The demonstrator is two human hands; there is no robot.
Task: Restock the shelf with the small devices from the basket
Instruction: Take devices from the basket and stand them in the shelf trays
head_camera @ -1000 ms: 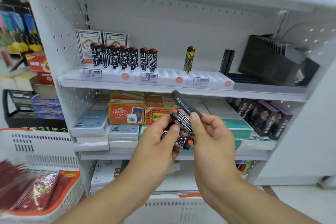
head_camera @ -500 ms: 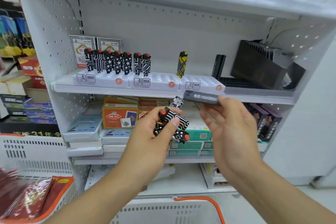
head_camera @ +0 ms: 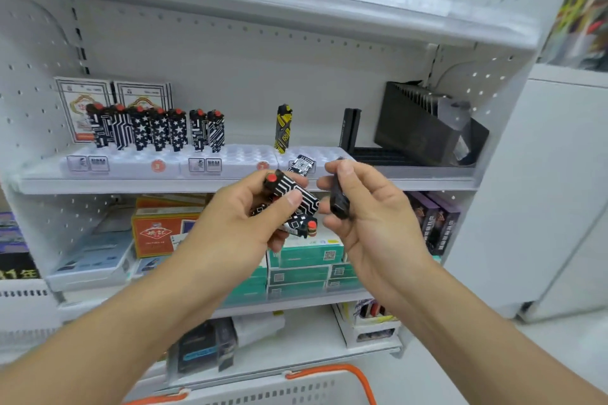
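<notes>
My left hand (head_camera: 243, 223) grips a bundle of black-and-white patterned small devices (head_camera: 292, 196) with red caps, held in front of the middle shelf's edge. My right hand (head_camera: 371, 207) pinches one plain black device (head_camera: 339, 199) upright, just right of the bundle. On the shelf stand white slotted trays (head_camera: 230, 161). A row of several patterned devices (head_camera: 158, 128) fills the left tray's back slots. One yellow-black device (head_camera: 283, 128) stands alone further right. The white basket (head_camera: 296, 388) with orange handles shows at the bottom edge.
Two card boxes (head_camera: 112, 99) lean behind the device row. A black slotted rack (head_camera: 424, 125) and upright black pieces (head_camera: 350, 128) occupy the shelf's right end. Stacked boxes (head_camera: 306, 260) fill the shelf below. A white cabinet (head_camera: 559, 191) stands at right.
My right hand has turned the black device from lying flat to upright and drawn it slightly down. The left hand with its bundle rose a little toward the shelf edge.
</notes>
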